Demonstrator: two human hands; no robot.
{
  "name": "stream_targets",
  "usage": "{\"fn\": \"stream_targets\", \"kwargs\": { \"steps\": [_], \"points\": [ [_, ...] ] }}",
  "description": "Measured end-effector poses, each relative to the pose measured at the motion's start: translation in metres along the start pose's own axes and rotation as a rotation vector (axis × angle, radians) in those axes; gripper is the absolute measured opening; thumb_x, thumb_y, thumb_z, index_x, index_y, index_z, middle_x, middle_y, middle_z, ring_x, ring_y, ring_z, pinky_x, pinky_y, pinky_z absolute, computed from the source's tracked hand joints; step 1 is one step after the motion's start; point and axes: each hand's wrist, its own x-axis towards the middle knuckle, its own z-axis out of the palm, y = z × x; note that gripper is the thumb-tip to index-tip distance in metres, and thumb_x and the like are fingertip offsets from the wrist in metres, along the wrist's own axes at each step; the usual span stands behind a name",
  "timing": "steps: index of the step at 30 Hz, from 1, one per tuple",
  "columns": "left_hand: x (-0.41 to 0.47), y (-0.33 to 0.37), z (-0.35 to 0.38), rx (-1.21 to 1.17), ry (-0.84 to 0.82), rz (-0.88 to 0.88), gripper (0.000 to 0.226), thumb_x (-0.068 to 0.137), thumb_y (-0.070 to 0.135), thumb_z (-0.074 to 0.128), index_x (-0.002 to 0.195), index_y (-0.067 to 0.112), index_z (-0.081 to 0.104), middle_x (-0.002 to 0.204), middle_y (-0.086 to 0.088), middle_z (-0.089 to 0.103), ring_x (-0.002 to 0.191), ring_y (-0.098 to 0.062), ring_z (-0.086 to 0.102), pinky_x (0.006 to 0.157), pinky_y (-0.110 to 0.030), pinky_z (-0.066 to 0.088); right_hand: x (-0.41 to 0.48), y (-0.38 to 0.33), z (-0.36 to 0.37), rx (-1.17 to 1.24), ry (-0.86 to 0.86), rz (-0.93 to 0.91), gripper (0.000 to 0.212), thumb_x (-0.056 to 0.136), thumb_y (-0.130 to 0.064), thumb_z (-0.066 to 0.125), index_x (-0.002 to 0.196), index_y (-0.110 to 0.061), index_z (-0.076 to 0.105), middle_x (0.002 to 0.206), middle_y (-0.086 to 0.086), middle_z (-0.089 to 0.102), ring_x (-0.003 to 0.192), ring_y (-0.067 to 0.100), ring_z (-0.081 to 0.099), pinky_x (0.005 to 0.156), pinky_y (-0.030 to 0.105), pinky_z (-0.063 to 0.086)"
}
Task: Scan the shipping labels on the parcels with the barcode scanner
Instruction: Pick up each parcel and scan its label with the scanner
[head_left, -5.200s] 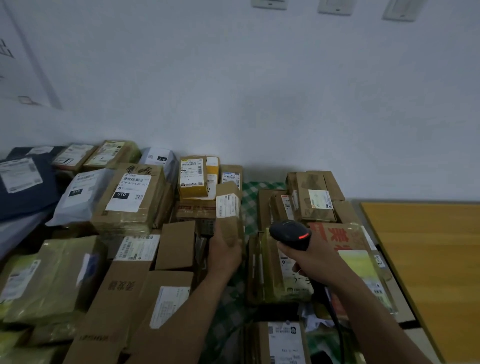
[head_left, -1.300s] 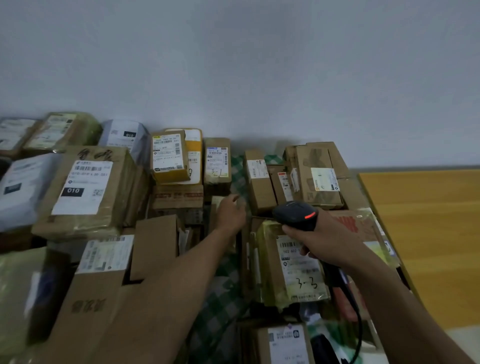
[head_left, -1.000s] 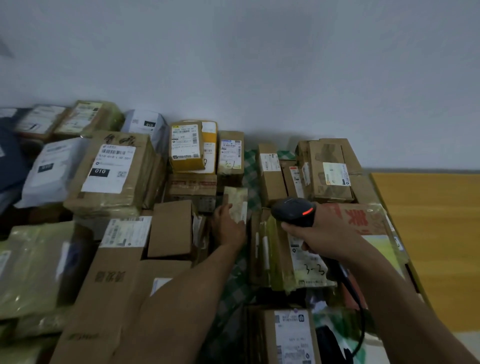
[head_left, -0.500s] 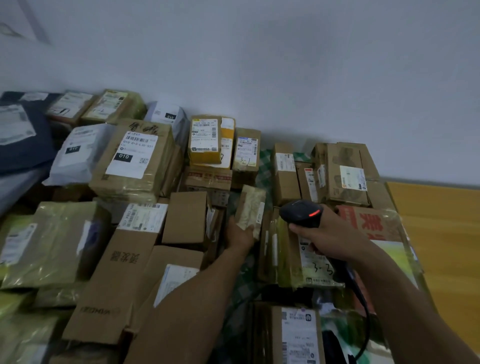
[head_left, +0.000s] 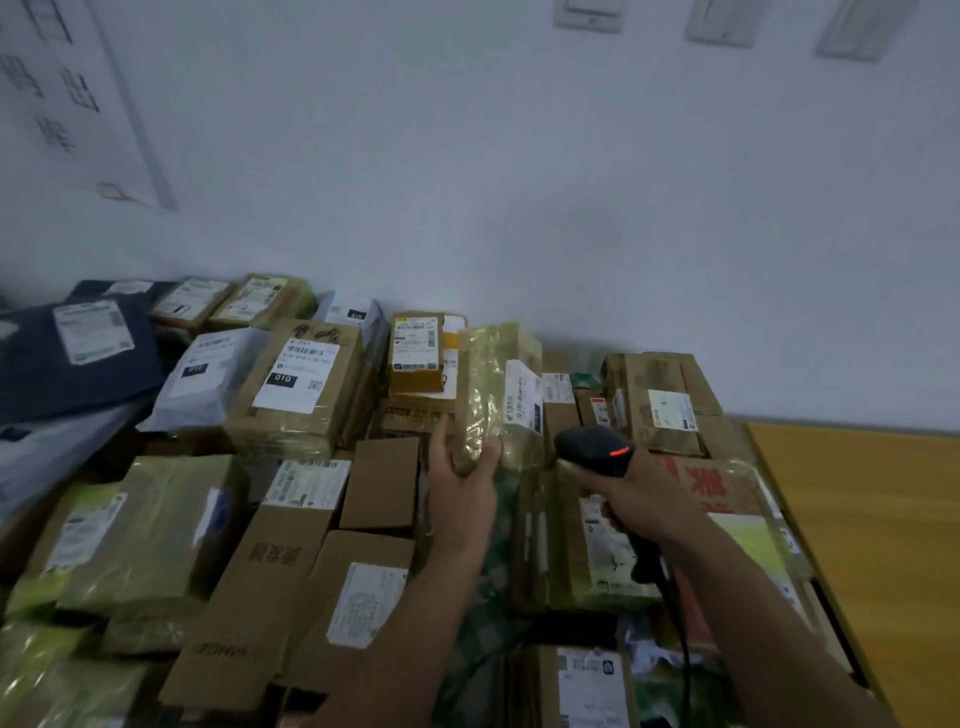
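Observation:
My left hand (head_left: 460, 486) grips the lower end of a small parcel wrapped in yellowish tape (head_left: 493, 395) and holds it upright above the pile. Its white shipping label (head_left: 523, 395) is on the right side, turned toward the scanner. My right hand (head_left: 644, 501) grips the black barcode scanner (head_left: 592, 449), whose red light glows; the scanner head sits just right of and below the lifted parcel, pointing left at it. Its black cable (head_left: 675, 613) runs down along my right forearm.
Many taped cardboard boxes and mailer bags with labels cover the table, such as a large box marked 010 (head_left: 296, 384), a yellow box (head_left: 415, 353) and a dark blue bag (head_left: 72, 353). A white wall stands behind. A bare wooden tabletop (head_left: 872, 545) lies at the right.
My left hand picked a small taped parcel out of the pile and raised it upright beside the scanner. The scanner hand stayed nearly in place. The camera tilted upward.

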Motion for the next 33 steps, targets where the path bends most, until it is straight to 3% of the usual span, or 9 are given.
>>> {"fn": "stream_targets", "kwargs": {
  "steps": [2,5,9,12,15,19,24,29,33],
  "points": [
    [-0.008,0.014,-0.005,-0.082,-0.07,0.014,0.066,0.094,0.048,0.07,0.15,0.059,0.035,0.148,0.014,0.055,0.13,-0.014,0.059,0.105,-0.051,0.051,-0.008,-0.01,-0.002,0.112,0.103,-0.049,0.018,0.099,-0.033,0.071,0.115,-0.034,0.062,0.073,-0.002,0.07,0.051,0.006,0.056,0.053,0.023,0.048],
    [-0.02,0.03,-0.01,-0.263,-0.212,0.036,0.06,0.103,0.032,0.063,0.153,0.053,0.038,0.147,0.008,0.06,0.129,-0.018,0.063,0.104,-0.05,0.053,-0.017,-0.02,-0.006,0.167,0.265,-0.087,0.049,0.089,-0.052,0.077,0.128,-0.029,0.059,0.078,0.002,0.073,0.062,0.015,0.068,0.062,0.033,0.055],
    [-0.035,0.039,-0.011,-0.389,-0.322,0.046,0.058,0.104,0.026,0.056,0.156,0.043,0.037,0.146,0.004,0.061,0.13,-0.022,0.063,0.104,-0.047,0.053,-0.029,-0.032,-0.007,0.29,0.428,-0.158,0.035,0.095,-0.033,0.074,0.117,-0.009,0.063,0.065,-0.002,0.066,0.057,0.008,0.062,0.06,0.023,0.051],
    [-0.044,0.042,-0.008,-0.405,-0.349,0.042,0.057,0.1,0.027,0.056,0.154,0.039,0.041,0.141,0.003,0.065,0.127,-0.022,0.065,0.098,-0.042,0.057,-0.04,-0.038,-0.007,0.357,0.385,-0.21,0.027,0.096,-0.029,0.074,0.104,-0.006,0.063,0.062,0.001,0.061,0.059,0.014,0.057,0.066,0.033,0.05],
    [-0.046,0.047,-0.008,-0.395,-0.397,0.017,0.059,0.095,0.024,0.062,0.15,0.036,0.046,0.138,0.003,0.068,0.125,-0.022,0.065,0.101,-0.044,0.056,-0.047,-0.041,-0.006,0.232,0.381,-0.215,0.028,0.088,-0.031,0.082,0.098,-0.013,0.062,0.066,-0.007,0.063,0.06,0.009,0.059,0.064,0.026,0.048],
    [-0.045,0.055,-0.01,-0.218,-0.395,0.076,0.087,0.076,0.034,0.09,0.151,0.046,0.047,0.141,0.01,0.064,0.125,-0.015,0.065,0.104,-0.047,0.054,-0.053,-0.041,-0.005,0.052,0.424,-0.229,0.04,0.083,-0.02,0.088,0.114,-0.017,0.064,0.086,-0.004,0.072,0.07,0.004,0.069,0.061,0.014,0.049],
    [-0.021,0.069,-0.016,0.097,-0.318,0.139,0.083,0.079,0.041,0.087,0.142,0.067,0.041,0.15,0.014,0.048,0.127,-0.01,0.056,0.109,-0.048,0.049,-0.061,-0.044,-0.006,0.014,0.413,-0.245,0.039,0.088,-0.022,0.083,0.12,-0.025,0.061,0.085,-0.003,0.073,0.067,0.004,0.07,0.058,0.014,0.05],
    [0.024,0.097,-0.024,0.37,-0.34,0.179,0.077,0.08,0.039,0.082,0.145,0.057,0.046,0.145,0.009,0.044,0.128,-0.016,0.051,0.101,-0.039,0.054,-0.064,-0.06,-0.022,-0.133,0.415,-0.226,0.035,0.089,-0.035,0.081,0.115,-0.028,0.058,0.088,-0.008,0.071,0.074,0.008,0.069,0.066,0.028,0.054],
    [0.048,0.11,-0.026,0.468,-0.389,0.217,0.074,0.079,0.035,0.082,0.145,0.05,0.051,0.137,0.007,0.047,0.121,-0.013,0.056,0.091,-0.03,0.06,-0.065,-0.074,-0.023,-0.215,0.393,-0.268,0.035,0.088,-0.04,0.08,0.114,-0.036,0.058,0.092,-0.015,0.069,0.082,0.002,0.067,0.069,0.027,0.052]
  ]
}}
